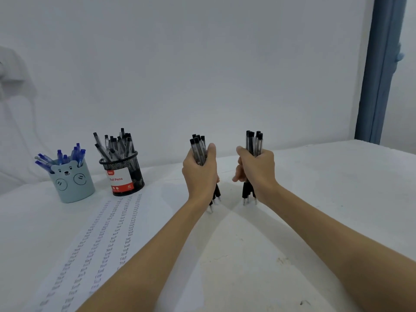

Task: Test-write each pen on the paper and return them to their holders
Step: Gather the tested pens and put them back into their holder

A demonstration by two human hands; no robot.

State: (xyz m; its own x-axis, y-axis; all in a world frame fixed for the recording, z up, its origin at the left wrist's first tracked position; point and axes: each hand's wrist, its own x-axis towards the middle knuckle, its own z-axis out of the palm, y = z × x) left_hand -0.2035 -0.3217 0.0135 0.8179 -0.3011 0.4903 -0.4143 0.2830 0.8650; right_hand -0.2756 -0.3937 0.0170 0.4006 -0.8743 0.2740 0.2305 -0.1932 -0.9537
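My left hand (199, 173) grips an upright bundle of black pens (198, 145), tips pointing down just above the table. My right hand (257, 170) grips a second upright bundle of black pens (254, 141) the same way, a short gap to the right of the first. A black mesh holder (126, 174) with a red and white label stands at the left and holds several more black pens. Left of it a light blue bear-face holder (72, 183) holds several blue pens. A white paper (99, 239) covered in columns of handwritten "Test" lies in front of the holders.
The white table (315, 199) reaches back to a white wall. A blue post (378, 70) stands at the far right behind the table edge. Something white and blurred hangs at the far left edge.
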